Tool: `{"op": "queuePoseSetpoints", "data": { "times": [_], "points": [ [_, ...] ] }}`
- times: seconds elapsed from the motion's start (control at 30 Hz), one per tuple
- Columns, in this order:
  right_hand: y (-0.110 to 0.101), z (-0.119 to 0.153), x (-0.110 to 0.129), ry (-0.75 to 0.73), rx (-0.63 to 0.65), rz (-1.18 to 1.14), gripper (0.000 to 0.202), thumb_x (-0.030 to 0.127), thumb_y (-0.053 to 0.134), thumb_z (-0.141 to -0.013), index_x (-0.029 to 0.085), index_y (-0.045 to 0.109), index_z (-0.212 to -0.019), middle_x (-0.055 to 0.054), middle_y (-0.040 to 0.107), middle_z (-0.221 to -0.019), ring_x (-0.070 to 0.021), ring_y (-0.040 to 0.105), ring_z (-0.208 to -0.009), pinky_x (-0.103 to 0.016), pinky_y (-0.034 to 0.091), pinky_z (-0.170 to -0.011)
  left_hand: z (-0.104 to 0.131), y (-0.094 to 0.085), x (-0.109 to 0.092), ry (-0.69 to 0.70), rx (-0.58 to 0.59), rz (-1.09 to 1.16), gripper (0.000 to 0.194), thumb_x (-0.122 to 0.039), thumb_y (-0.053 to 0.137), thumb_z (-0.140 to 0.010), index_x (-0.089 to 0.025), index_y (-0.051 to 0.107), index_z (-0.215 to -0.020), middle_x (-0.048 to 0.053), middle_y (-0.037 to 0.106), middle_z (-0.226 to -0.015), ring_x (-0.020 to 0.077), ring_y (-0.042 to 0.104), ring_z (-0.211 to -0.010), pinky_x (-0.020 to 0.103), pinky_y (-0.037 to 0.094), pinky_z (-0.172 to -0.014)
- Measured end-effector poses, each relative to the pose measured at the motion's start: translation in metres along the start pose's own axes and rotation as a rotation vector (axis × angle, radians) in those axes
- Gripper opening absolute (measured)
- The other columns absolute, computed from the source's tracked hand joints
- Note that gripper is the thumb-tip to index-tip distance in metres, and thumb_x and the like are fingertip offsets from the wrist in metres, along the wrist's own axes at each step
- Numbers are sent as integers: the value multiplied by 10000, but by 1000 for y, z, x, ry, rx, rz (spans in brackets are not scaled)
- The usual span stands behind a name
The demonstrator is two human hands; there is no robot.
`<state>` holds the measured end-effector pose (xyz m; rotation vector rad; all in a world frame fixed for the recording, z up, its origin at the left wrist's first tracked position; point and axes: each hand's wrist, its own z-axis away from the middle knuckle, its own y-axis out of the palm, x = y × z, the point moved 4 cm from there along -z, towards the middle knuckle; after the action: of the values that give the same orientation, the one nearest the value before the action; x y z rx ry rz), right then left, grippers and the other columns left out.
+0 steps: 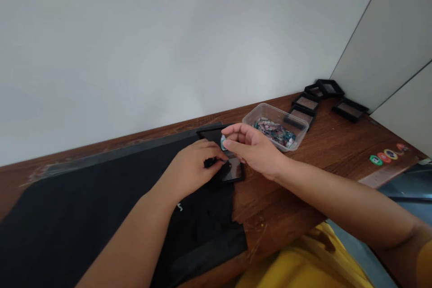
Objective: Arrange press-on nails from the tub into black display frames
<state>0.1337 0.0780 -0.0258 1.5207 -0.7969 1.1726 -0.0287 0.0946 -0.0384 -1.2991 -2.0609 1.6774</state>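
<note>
Between the thumb and fingers of my right hand (253, 146) is a small pale-blue glossy piece (223, 142), held up above a dark frame. My left hand (192, 166) is closed in a pinch beside it, its fingertips over the frame; whatever they grip is too small to name. The black-edged frame (235, 171) lies under both hands at the edge of a black cloth, partly hidden by them. Just behind my right hand sits a clear plastic box (302, 137) of small shiny pieces in teal, pink and silver (275, 131).
Several black frames (350, 109) lie at the back right of the wooden table (324, 157). The black cloth (101, 202) covers the left side. Round stickers (384, 157) mark the right edge, and a pale wall (135, 54) stands behind.
</note>
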Motion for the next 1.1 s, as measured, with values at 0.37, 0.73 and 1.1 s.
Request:
{"op": "queuePoseSetpoints", "data": {
  "times": [0.37,0.73,1.1],
  "points": [
    [-2,-2,-3,49,-62,-25,351,256,820,-777,226,551,-1000,78,605,-764,-71,513,-606,-222,361,-504,2,-4,-3,-30,170,63,268,-281,579,-831,-301,820,-945,16,807,-989,230,724,-941,371,592,-870],
    [-1,0,1,74,-72,-32,372,255,843,-752,225,554,-984,90,596,-734,-57,483,-562,-209,353,-479,2,-1,-2,-19,172,23,269,-424,612,-931,-332,835,-1051,39,789,-1007,245,715,-936,375,571,-805],
    [-1,-2,-3,66,-81,-22,275,205,763,-832,220,545,-998,87,603,-723,-68,532,-582,-217,380,-500,1,4,0,117,100,-6,222,-362,641,-986,-315,843,-907,33,785,-978,232,689,-932,379,561,-837]
  ]
}}
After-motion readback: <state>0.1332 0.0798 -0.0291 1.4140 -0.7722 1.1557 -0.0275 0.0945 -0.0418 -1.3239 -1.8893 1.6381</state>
